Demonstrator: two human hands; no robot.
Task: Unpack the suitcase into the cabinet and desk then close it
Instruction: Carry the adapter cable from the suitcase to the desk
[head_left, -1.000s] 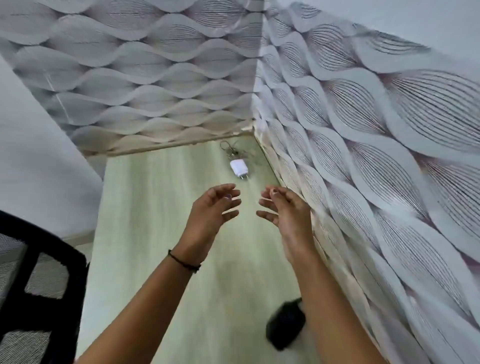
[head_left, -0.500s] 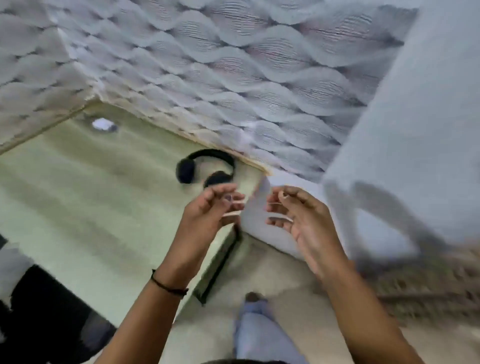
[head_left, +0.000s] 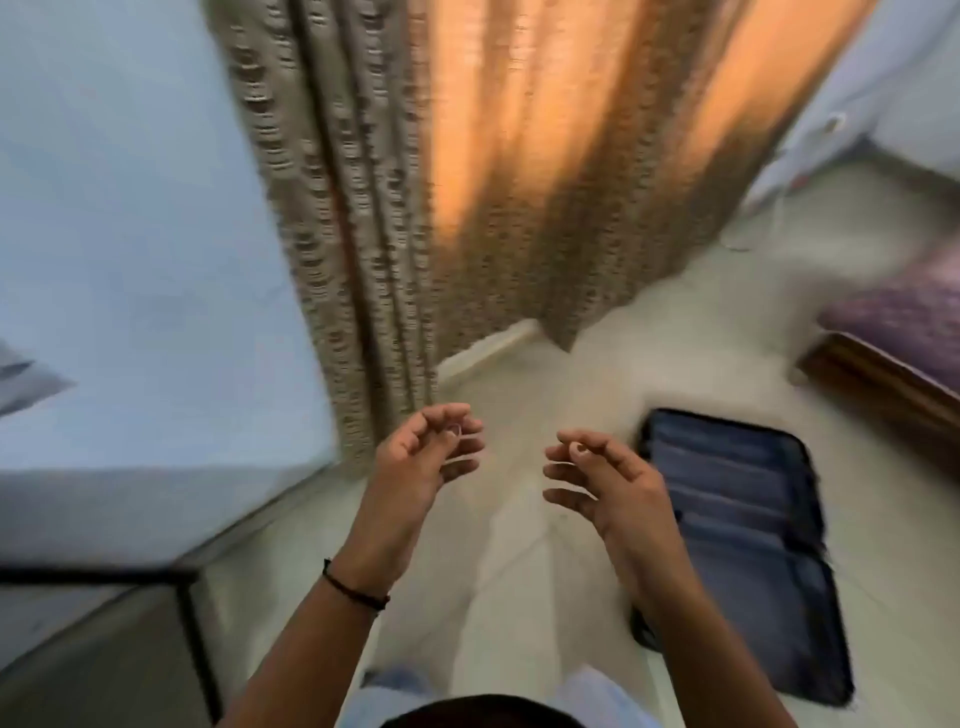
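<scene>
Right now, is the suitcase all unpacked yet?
Nothing is in hand: the left hand and right hand are empty, fingers loosely curled. The blue suitcase lies flat on the floor to the right, not touched. No loose things show on it, but blur hides whether it is shut, so closing may be left.

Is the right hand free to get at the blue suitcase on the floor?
Probably yes: the right hand holds nothing, and the suitcase lies below it on the floor with nothing between; bending down likely needed.
</scene>
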